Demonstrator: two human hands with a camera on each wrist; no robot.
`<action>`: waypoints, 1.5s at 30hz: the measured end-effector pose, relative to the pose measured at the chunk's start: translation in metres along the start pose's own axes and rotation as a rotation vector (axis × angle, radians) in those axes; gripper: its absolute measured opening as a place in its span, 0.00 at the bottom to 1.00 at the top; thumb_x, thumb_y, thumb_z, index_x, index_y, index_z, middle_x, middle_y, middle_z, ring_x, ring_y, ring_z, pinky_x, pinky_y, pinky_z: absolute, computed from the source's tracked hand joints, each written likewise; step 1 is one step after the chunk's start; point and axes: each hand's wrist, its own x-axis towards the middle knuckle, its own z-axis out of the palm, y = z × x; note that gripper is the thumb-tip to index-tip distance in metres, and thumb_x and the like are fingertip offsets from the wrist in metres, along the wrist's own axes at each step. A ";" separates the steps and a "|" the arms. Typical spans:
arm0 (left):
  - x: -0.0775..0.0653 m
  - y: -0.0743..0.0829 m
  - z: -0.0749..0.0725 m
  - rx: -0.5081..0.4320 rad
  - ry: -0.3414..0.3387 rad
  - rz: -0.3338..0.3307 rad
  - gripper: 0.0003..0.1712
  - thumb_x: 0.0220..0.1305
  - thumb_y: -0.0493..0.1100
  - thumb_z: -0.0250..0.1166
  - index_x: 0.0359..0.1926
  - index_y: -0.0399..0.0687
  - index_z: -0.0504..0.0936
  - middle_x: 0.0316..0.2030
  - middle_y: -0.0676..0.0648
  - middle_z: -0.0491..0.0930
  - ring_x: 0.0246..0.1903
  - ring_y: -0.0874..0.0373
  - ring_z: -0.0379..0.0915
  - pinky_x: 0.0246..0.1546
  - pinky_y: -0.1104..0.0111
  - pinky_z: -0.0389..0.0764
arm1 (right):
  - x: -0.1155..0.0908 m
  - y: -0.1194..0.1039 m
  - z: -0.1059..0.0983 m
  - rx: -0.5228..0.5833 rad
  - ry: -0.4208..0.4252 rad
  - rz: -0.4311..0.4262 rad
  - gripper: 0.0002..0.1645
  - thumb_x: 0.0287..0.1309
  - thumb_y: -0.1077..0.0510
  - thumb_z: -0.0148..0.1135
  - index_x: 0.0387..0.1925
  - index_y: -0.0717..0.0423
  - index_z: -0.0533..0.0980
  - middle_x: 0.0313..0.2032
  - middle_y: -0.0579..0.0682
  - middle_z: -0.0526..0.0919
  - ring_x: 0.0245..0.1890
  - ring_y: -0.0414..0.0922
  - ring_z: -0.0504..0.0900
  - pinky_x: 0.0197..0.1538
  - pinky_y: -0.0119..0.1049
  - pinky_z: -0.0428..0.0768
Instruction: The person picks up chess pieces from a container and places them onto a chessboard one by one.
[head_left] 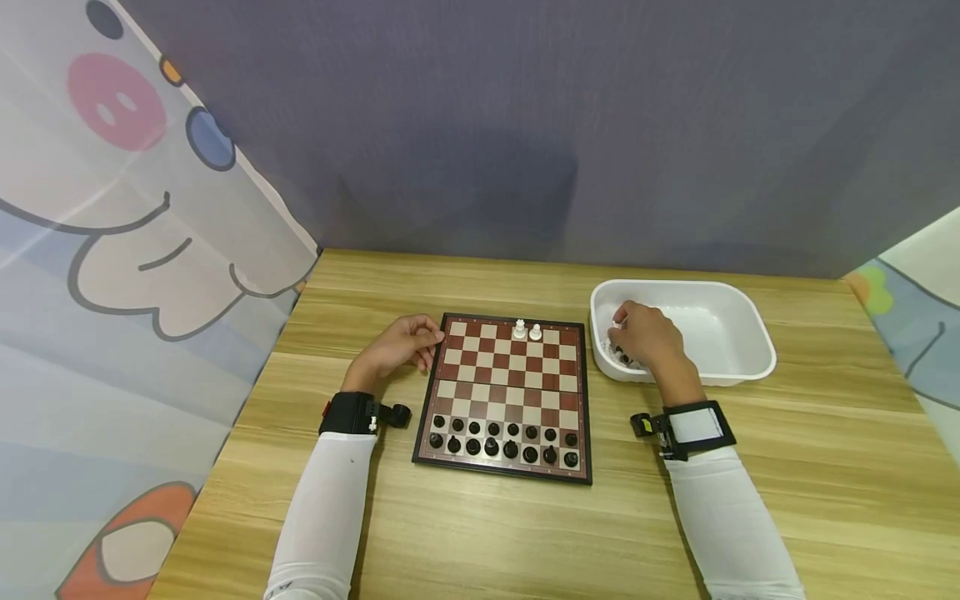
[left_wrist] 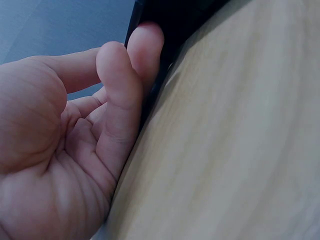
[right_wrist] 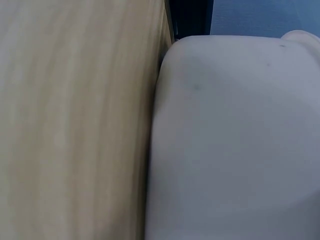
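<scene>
A chessboard (head_left: pixel 516 392) with a black rim lies on the table. Black chess pieces (head_left: pixel 491 447) fill the two rows nearest the person. Two white pieces, a taller crowned one (head_left: pixel 520 329) and a pawn (head_left: pixel 536 332), stand in the far rows. My left hand (head_left: pixel 401 343) rests at the board's far left corner, loosely bent; in the left wrist view its fingertips (left_wrist: pixel 146 47) touch the black side. My right hand (head_left: pixel 651 335) reaches into a white plastic tub (head_left: pixel 723 321), fingers bent down over small chess pieces (head_left: pixel 621 357). Whether they pinch one is hidden.
The tub stands right of the board, its outer wall (right_wrist: pixel 230 140) filling much of the right wrist view. A grey-blue partition (head_left: pixel 525 150) rises behind the wooden table (head_left: pixel 480 533). A cartoon-printed curtain (head_left: pixel 150 250) hangs on the left.
</scene>
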 end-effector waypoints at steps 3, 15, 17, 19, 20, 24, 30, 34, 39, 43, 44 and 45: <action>0.000 0.000 0.000 0.000 0.000 -0.001 0.11 0.78 0.41 0.58 0.51 0.35 0.74 0.25 0.47 0.77 0.20 0.58 0.77 0.23 0.69 0.84 | 0.000 -0.001 0.000 -0.004 0.003 -0.016 0.15 0.63 0.54 0.58 0.47 0.59 0.76 0.38 0.57 0.83 0.33 0.52 0.81 0.28 0.39 0.74; 0.000 -0.001 -0.001 -0.013 0.011 -0.018 0.09 0.78 0.40 0.58 0.50 0.37 0.75 0.25 0.47 0.77 0.20 0.57 0.76 0.22 0.70 0.84 | 0.000 -0.003 0.000 0.019 0.055 -0.078 0.10 0.60 0.56 0.60 0.40 0.57 0.72 0.28 0.52 0.75 0.27 0.50 0.74 0.25 0.37 0.66; 0.000 -0.001 -0.001 -0.011 0.013 -0.018 0.09 0.78 0.40 0.58 0.50 0.37 0.75 0.26 0.47 0.77 0.20 0.58 0.76 0.22 0.70 0.84 | 0.001 -0.004 0.000 0.026 0.061 -0.085 0.09 0.61 0.57 0.60 0.40 0.57 0.72 0.29 0.52 0.75 0.27 0.49 0.74 0.26 0.37 0.66; 0.000 -0.002 -0.001 -0.010 0.013 -0.018 0.10 0.78 0.40 0.58 0.50 0.37 0.74 0.26 0.47 0.77 0.20 0.58 0.76 0.23 0.70 0.84 | 0.001 -0.004 0.001 0.033 0.066 -0.091 0.09 0.62 0.57 0.60 0.41 0.57 0.72 0.29 0.52 0.76 0.27 0.49 0.74 0.26 0.36 0.66; 0.000 -0.002 -0.001 -0.010 0.012 -0.017 0.10 0.78 0.41 0.58 0.50 0.37 0.74 0.26 0.47 0.77 0.20 0.58 0.76 0.23 0.69 0.84 | 0.001 -0.004 0.001 0.037 0.069 -0.093 0.09 0.63 0.57 0.60 0.41 0.56 0.72 0.30 0.52 0.76 0.27 0.49 0.74 0.26 0.36 0.66; 0.000 -0.003 -0.001 -0.017 0.009 -0.020 0.10 0.77 0.40 0.58 0.50 0.37 0.74 0.26 0.47 0.77 0.21 0.58 0.76 0.23 0.69 0.84 | 0.001 -0.006 0.000 0.053 0.090 -0.094 0.10 0.63 0.56 0.63 0.39 0.56 0.72 0.28 0.52 0.75 0.26 0.48 0.73 0.25 0.36 0.65; 0.001 -0.004 -0.001 -0.017 0.007 -0.014 0.10 0.78 0.40 0.58 0.50 0.37 0.74 0.26 0.47 0.77 0.20 0.58 0.76 0.23 0.69 0.84 | 0.001 -0.006 0.000 0.053 0.127 -0.102 0.13 0.63 0.54 0.66 0.35 0.54 0.70 0.26 0.51 0.74 0.25 0.48 0.72 0.24 0.36 0.63; 0.002 -0.004 -0.002 -0.013 0.005 -0.012 0.10 0.78 0.41 0.58 0.50 0.37 0.74 0.26 0.47 0.77 0.20 0.57 0.76 0.23 0.69 0.85 | 0.001 -0.005 0.000 0.054 0.145 -0.108 0.15 0.62 0.52 0.68 0.32 0.53 0.70 0.24 0.51 0.73 0.24 0.48 0.72 0.23 0.37 0.63; 0.002 -0.003 -0.001 -0.013 0.002 -0.011 0.10 0.78 0.41 0.58 0.49 0.37 0.74 0.25 0.47 0.77 0.20 0.57 0.76 0.23 0.68 0.85 | 0.000 -0.006 -0.001 0.058 0.169 -0.116 0.17 0.61 0.51 0.69 0.30 0.53 0.69 0.22 0.49 0.72 0.24 0.48 0.71 0.23 0.37 0.63; 0.002 -0.002 -0.001 -0.009 0.002 -0.009 0.10 0.78 0.41 0.58 0.50 0.37 0.74 0.25 0.47 0.77 0.20 0.57 0.76 0.23 0.68 0.85 | -0.001 -0.006 -0.002 0.055 0.199 -0.118 0.17 0.60 0.51 0.70 0.30 0.53 0.70 0.22 0.49 0.71 0.24 0.49 0.71 0.23 0.37 0.63; 0.002 -0.002 -0.001 -0.009 0.003 -0.009 0.10 0.78 0.41 0.58 0.50 0.37 0.74 0.25 0.47 0.77 0.20 0.57 0.76 0.23 0.68 0.85 | -0.001 -0.006 -0.002 0.054 0.206 -0.116 0.17 0.60 0.51 0.70 0.31 0.53 0.70 0.22 0.49 0.71 0.24 0.49 0.72 0.23 0.37 0.63; 0.002 -0.002 -0.001 -0.008 0.002 -0.008 0.10 0.78 0.41 0.58 0.50 0.37 0.74 0.25 0.47 0.77 0.20 0.57 0.77 0.23 0.68 0.85 | -0.001 -0.006 -0.002 0.052 0.210 -0.114 0.17 0.60 0.51 0.70 0.31 0.53 0.70 0.23 0.50 0.72 0.25 0.49 0.72 0.23 0.37 0.63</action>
